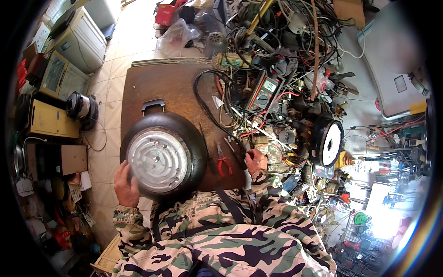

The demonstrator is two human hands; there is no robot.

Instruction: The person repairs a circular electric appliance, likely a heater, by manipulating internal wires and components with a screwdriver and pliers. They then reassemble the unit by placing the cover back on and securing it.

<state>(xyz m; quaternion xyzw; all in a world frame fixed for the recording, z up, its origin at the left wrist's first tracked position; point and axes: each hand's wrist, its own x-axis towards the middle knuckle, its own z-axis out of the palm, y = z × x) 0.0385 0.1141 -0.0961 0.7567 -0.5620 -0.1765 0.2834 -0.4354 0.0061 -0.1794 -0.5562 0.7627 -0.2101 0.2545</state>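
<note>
A round black pan (196, 154) lies upside down on the brown wooden table, its silver ringed metal base (159, 162) facing up and a black handle (153, 105) at its far side. My left hand (125, 185) is at the pan's left edge, fingers extended and apart; its fingertips seem to touch the rim. My right hand (256, 161) rests at the table's right side with curled fingers. What it holds, if anything, is hidden. Between the pan and this hand lie red-handled pliers (224, 165) and a dark slim tool (237, 154).
A multimeter (264, 92) stands among tangled cables and parts along the table's right. Beyond my right hand is a black round housing with a white disc (332, 144). A looped black cable (197, 92) lies on the table (173, 78). A cooker (79, 106) stands on the floor at left.
</note>
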